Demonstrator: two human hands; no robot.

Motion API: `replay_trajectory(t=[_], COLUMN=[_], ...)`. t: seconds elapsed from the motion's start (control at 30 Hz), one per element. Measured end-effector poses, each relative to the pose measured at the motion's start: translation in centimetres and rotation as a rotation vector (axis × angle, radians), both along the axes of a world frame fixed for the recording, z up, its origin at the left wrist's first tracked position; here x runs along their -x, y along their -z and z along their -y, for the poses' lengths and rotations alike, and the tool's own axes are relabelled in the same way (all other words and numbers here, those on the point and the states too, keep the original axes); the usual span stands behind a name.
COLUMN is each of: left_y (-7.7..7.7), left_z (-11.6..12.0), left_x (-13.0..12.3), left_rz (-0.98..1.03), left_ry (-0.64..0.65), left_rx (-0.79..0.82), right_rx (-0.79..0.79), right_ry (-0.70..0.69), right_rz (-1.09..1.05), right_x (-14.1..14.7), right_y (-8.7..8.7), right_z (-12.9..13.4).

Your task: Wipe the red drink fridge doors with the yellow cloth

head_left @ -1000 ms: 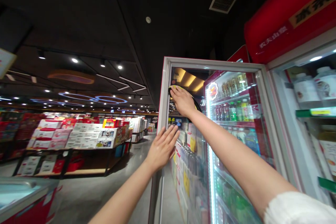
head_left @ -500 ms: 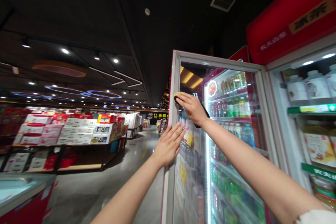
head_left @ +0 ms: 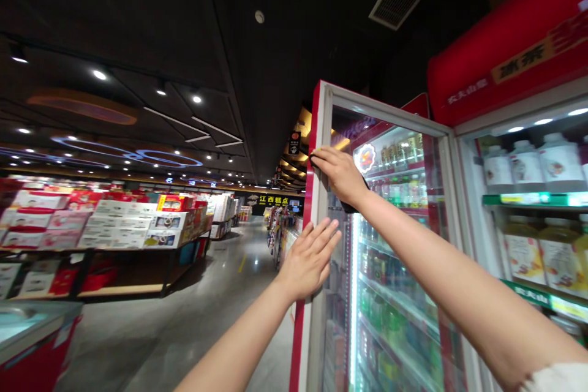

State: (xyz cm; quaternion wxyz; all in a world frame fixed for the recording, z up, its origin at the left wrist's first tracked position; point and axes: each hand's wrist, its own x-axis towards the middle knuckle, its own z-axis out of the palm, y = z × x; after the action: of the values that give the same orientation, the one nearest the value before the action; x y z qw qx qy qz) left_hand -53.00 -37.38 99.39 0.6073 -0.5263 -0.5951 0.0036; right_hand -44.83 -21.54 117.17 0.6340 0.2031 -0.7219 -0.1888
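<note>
A fridge door (head_left: 327, 116) with a white frame, red outer side and glass pane stands swung out in front of me. My left hand (head_left: 309, 260) lies against the door's outer edge, fingers stretched out. Higher up, my right hand (head_left: 340, 176) presses a dark cloth (head_left: 350, 207) onto the frame near the upper corner. Most of the cloth is hidden under the palm; only dark bits show at the fingertips and beside the wrist.
At right is the open drinks fridge (head_left: 480, 101), with shelved bottles (head_left: 523, 162). A display of boxed goods (head_left: 124, 223) stands across the aisle (head_left: 215, 306). A chest freezer (head_left: 41, 343) sits at lower left.
The door has turned so more of its red outer side shows. My right hand has shifted with the cloth onto the frame's outer edge. My left hand stays against the edge.
</note>
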Motion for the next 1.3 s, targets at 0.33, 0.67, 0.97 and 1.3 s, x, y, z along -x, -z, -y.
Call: replay_trajectory(t=[0.33,0.67,0.97,1.3], left_y=[1.1,1.3,2.6,3.1], left_z=[-1.0,-0.6,-2.1,-5.8], left_x=[-3.2,-8.8,-15.2,-23.9], left_rz=[0.062,0.114,0.092,-0.001], left_ry=[0.104,0.094,0.163,0.432], left_rx=[-0.095,0.042,0.019,0.07], right_rx=[-0.172,-0.19,-0.031,-0.089], right_ry=[0.149,0.179,0.186,0.461], right_rz=[0.081,0.164,0.11,0.07], right_x=[-5.2,-11.2,-19.6,-26.8], right_y=[-0.9,3.0,4.3,1.7], right_z=[1.0,1.6,2.5,1.9])
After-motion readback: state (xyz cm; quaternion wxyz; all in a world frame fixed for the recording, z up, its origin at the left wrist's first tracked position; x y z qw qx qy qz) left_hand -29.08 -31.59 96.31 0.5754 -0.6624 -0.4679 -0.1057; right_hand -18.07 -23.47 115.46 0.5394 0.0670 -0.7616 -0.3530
